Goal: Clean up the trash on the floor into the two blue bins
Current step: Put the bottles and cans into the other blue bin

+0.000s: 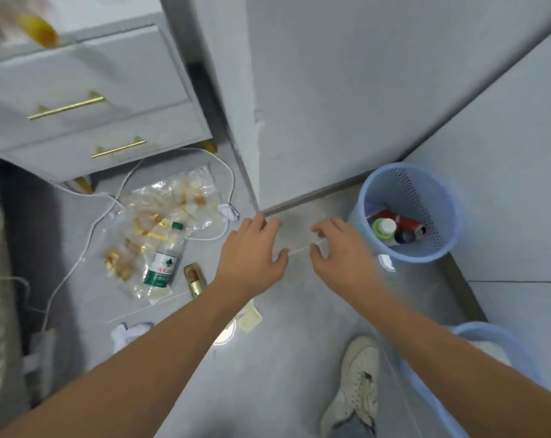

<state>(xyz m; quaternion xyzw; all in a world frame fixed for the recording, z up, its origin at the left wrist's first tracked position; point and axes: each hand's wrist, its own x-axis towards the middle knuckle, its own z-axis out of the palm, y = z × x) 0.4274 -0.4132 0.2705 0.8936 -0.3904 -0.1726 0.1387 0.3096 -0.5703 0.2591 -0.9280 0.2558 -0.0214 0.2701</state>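
While both arms reach forward over the grey floor, the left hand and the right hand hold a thin clear plastic sheet between them. Each hand pinches an edge of it with thumb and curled fingers. The sheet is nearly see-through and blurred, so its full outline is hard to tell.

Just right of the hands stands a blue mesh bin against the wall, holding a red can, a bottle with a white cap and other small items. The rim of a second blue bin shows at the lower right, behind the right forearm.

Left of the hands, more trash lies on the floor: crumpled clear wrapping with orange stains, a plastic water bottle with a green label and cap lying on it, a small gold container just beside the bottle, a crumpled white paper near the wall corner, another white scrap and a yellowish wrapper under the left forearm.

A white cable snakes across the floor below a grey drawer cabinet with gold handles. A white sneaker stands at the bottom.
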